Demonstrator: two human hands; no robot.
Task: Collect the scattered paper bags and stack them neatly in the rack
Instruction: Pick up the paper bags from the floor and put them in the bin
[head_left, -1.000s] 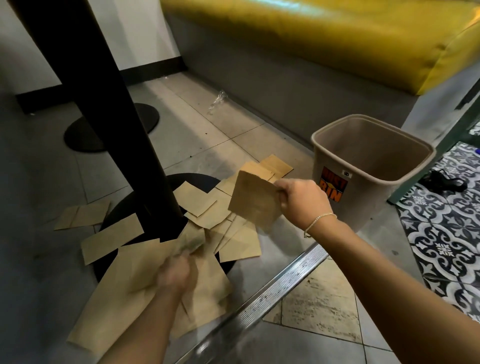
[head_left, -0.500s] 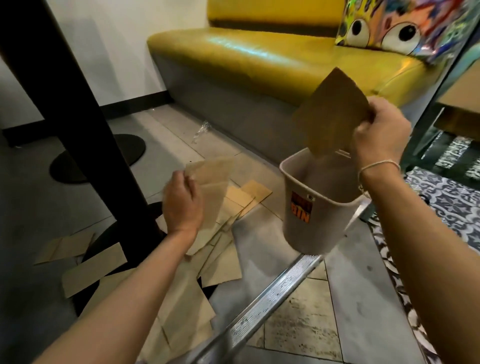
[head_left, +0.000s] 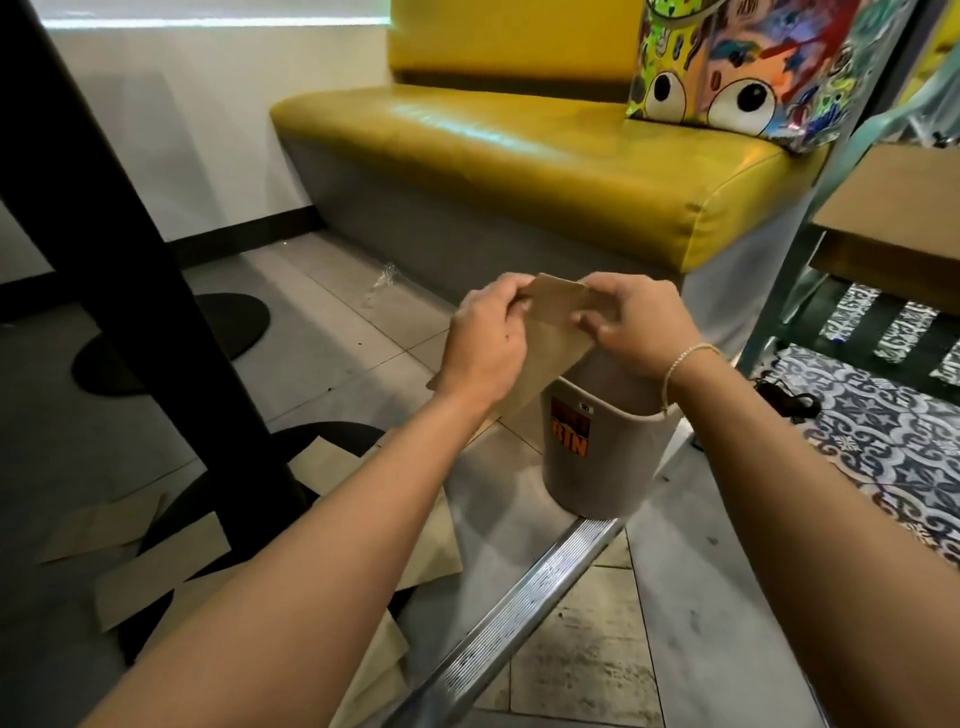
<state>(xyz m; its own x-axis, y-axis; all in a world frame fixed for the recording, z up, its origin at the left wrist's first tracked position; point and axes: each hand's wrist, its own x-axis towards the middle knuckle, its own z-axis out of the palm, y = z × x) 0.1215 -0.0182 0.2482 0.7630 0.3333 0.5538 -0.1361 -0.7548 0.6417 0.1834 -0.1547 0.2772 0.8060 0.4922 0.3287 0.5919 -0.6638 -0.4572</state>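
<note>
A: Paper bags (head_left: 161, 577) lie flat and brown on the floor, scattered round the black table base (head_left: 218, 499)?

B: Yes, plain and creased. Farther on, one bag (head_left: 558, 332) hangs above the bin (head_left: 597, 467).

A: Who holds it?

B: Both: left hand (head_left: 485, 345) pinches its left top edge, right hand (head_left: 636, 325) its right.

A: And beyond?

B: A yellow bench (head_left: 519, 156) along the wall.

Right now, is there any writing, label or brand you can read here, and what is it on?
"BIN": orange letters on the dark sticker on the grey bin.
The sticker's upper word is too blurred to read.
A small white tag beside it is too small to read.
The painted panel shows cartoon eyes, no legible words.
</note>
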